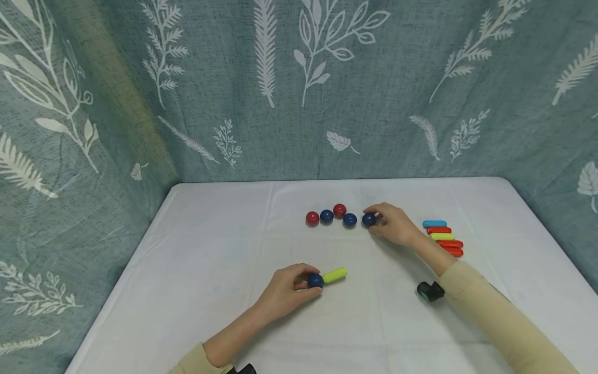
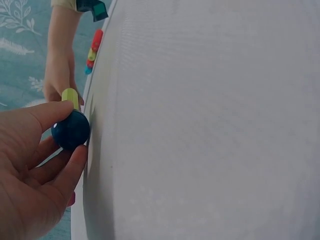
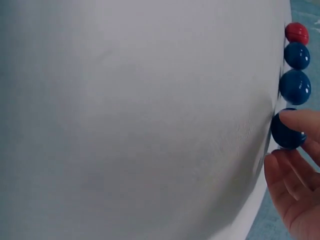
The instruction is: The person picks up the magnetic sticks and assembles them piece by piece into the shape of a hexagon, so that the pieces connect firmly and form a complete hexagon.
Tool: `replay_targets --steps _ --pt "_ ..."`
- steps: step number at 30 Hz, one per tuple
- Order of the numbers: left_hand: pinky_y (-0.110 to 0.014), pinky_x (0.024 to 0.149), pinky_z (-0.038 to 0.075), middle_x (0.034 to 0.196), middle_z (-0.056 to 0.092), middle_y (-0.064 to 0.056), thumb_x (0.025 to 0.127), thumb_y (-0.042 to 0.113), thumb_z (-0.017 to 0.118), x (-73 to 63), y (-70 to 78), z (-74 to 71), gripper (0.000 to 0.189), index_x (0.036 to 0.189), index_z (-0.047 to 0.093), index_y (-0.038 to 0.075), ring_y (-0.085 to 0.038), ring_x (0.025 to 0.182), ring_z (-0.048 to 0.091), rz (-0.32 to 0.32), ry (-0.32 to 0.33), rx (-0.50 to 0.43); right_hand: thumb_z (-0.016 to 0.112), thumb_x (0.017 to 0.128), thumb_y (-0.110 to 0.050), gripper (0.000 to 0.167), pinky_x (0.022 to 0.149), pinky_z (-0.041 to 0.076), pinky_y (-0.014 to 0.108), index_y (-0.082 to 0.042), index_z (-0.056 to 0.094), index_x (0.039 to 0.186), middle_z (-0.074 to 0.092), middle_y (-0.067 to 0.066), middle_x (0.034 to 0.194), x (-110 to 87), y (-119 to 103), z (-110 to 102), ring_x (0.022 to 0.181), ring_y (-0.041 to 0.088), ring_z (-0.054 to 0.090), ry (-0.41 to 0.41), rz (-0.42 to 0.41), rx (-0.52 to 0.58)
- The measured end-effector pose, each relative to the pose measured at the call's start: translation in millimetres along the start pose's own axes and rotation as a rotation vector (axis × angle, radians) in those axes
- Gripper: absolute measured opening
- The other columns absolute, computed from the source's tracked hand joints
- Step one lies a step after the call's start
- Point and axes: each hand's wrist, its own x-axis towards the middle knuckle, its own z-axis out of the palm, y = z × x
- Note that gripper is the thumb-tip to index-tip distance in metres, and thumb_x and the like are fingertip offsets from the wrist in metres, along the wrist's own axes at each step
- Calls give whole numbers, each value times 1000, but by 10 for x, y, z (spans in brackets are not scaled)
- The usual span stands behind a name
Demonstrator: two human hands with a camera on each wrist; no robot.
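My left hand [image 1: 287, 292] pinches a dark blue ball [image 1: 315, 281] between thumb and fingers over the near middle of the table. A yellow-green stick [image 1: 335, 275] extends from the ball's far side, pointing right; the left wrist view shows the same ball [image 2: 71, 130] and stick [image 2: 70, 96]. Farther back, my right hand [image 1: 394, 224] has thumb and fingers around another blue ball [image 1: 368, 219], at the right end of a row of balls. In the right wrist view, the thumb lies against this ball [image 3: 287, 131]. A bit of red shows behind it, mostly hidden by the fingers.
Left of the right hand sit two red balls [image 1: 312, 218] and two blue balls [image 1: 349, 220]. Several short sticks [image 1: 441, 236], red, blue and yellow-green, lie side by side beyond the right forearm. A white cloth covers the table [image 1: 210, 234]; a patterned green curtain [image 1: 289, 140] hangs behind.
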Motion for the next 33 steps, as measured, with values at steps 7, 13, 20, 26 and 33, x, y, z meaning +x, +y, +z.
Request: replay_targets --steps 7,13,20,26,33 --pt "-20 82 51 112 67 -10 86 14 76 5 -8 -2 33 114 66 3 -19 102 65 4 4 5 76 83 -8 37 71 52 31 0 62 117 63 14 110 -113 -82 50 92 25 60 -43 13 16" --pt "-20 81 52 112 67 -10 85 15 76 2 -16 -1 33 114 66 3 -19 101 66 0 6 4 77 83 -10 37 68 53 26 0 62 115 64 9 106 -240 -219 144 90 21 63 -110 -5 104" --pt "-20 81 52 112 67 -8 86 17 76 5 -12 4 33 115 66 4 -17 99 65 -10 10 16 78 82 -13 38 72 54 23 -5 63 116 65 3 106 -369 -406 249 91 16 61 -172 -53 140" --pt "-20 81 52 111 67 -8 86 18 76 2 -15 3 34 115 66 4 -17 99 65 -12 8 20 79 82 -15 37 75 54 23 -8 64 116 64 0 107 -445 -494 321 92 14 60 -221 -83 174" --pt "-21 81 52 110 67 -7 86 18 76 6 -22 10 33 114 66 3 -17 99 65 0 11 9 80 82 -17 37 75 53 22 -9 64 114 63 -2 105 -490 -506 348 91 12 60 -235 -91 168"
